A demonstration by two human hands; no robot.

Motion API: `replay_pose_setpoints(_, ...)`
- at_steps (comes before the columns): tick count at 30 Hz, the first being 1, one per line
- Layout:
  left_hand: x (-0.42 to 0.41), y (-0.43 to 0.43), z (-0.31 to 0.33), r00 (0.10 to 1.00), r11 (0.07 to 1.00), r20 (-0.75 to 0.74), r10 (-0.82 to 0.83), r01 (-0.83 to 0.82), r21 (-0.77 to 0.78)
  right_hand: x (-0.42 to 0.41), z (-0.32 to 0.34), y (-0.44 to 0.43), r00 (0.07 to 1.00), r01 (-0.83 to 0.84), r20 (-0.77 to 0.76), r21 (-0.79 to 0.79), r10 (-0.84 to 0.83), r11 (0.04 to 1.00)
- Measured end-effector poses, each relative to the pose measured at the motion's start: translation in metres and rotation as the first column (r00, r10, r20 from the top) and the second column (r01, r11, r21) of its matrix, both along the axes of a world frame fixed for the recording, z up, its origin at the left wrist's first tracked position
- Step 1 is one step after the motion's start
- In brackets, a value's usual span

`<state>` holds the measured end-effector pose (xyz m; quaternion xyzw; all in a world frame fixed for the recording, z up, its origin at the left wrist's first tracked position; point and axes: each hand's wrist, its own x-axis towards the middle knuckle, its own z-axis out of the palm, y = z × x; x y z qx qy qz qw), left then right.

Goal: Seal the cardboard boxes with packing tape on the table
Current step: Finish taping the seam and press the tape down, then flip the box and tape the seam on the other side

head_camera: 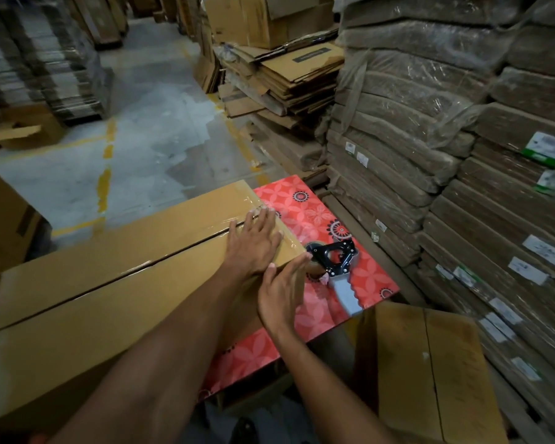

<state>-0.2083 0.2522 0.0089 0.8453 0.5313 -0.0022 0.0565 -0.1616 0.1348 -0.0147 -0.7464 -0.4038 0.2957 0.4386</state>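
As left hand (pixel 253 243) and right hand (pixel 281 294) press flat, grasping nothing, the cardboard box (pixel 109 283) looks stiff, probably light; best gripped at its end edges.

No text is legible; labels (pixel 544 148) on wrapped stacks (pixel 414 91) blur.

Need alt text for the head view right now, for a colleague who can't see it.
Both hands press flat on the taped end of a long cardboard box, the left hand on its top, the right hand against its end face. A tape dispenser lies beside them on the red floral table.
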Motion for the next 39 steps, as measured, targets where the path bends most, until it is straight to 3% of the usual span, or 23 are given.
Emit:
replay_pose_setpoints(5,-0.022,-0.004,0.01,0.991,0.988,0.058,-0.121,0.126,-0.092,-0.003,-0.006,0.0,0.997,-0.001,0.078,0.013,0.0,1.0)
replay_pose_setpoints(7,-0.055,-0.005,0.011,0.982,0.985,0.115,-0.149,0.157,-0.064,-0.002,-0.011,0.002,0.996,-0.004,0.084,0.003,0.004,1.0)
replay_pose_setpoints(11,-0.164,-0.001,0.009,0.978,0.998,0.203,0.044,-0.05,0.024,-0.025,-0.002,-0.011,0.998,-0.067,-0.021,-0.025,0.067,0.997)
replay_pose_setpoints(14,-0.267,0.01,0.004,0.958,0.961,0.081,0.276,-0.277,0.0,-0.077,0.008,-0.044,0.971,-0.23,-0.076,-0.061,0.226,0.971)
replay_pose_setpoints(18,-0.376,0.023,0.013,0.863,0.854,-0.014,0.504,-0.501,-0.14,-0.152,0.015,-0.083,0.916,-0.386,-0.17,-0.131,0.363,0.913)
replay_pose_setpoints(22,-0.406,0.037,0.022,0.831,0.817,0.031,0.555,-0.537,-0.212,-0.202,0.022,-0.089,0.879,-0.443,-0.281,-0.175,0.386,0.879)
replay_pose_setpoints(27,-0.421,0.003,0.021,0.778,0.77,0.016,0.628,-0.618,-0.158,-0.203,0.021,-0.028,0.86,-0.429,-0.369,-0.147,0.352,0.891)
replay_pose_setpoints(30,-0.436,-0.028,0.023,0.704,0.695,0.006,0.71,-0.7,-0.167,-0.169,0.012,0.039,0.887,-0.412,-0.241,-0.029,0.394,0.911)
replay_pose_setpoints(33,-0.41,-0.057,0.034,0.704,0.693,-0.017,0.71,-0.703,-0.16,-0.139,0.02,0.092,0.851,-0.495,0.172,-0.052,0.496,0.867)
replay_pose_setpoints(35,-0.363,-0.083,0.044,0.809,0.809,-0.055,0.585,-0.587,-0.033,-0.125,0.029,0.112,0.713,-0.552,0.429,-0.146,0.555,0.821)
replay_pose_setpoints(37,-0.31,-0.112,0.048,0.893,0.917,-0.22,0.392,-0.361,0.169,-0.113,0.036,0.117,0.533,-0.572,0.606,-0.256,0.59,0.779)
replay_pose_setpoints(38,-0.284,-0.125,0.05,0.904,0.937,-0.256,0.343,-0.308,0.166,-0.107,0.037,0.114,0.446,-0.572,0.662,-0.308,0.603,0.76)
replay_pose_setpoints(39,-0.258,-0.137,0.05,0.929,0.951,-0.204,0.309,-0.303,0.062,-0.101,0.038,0.109,0.378,-0.579,0.688,-0.346,0.619,0.738)
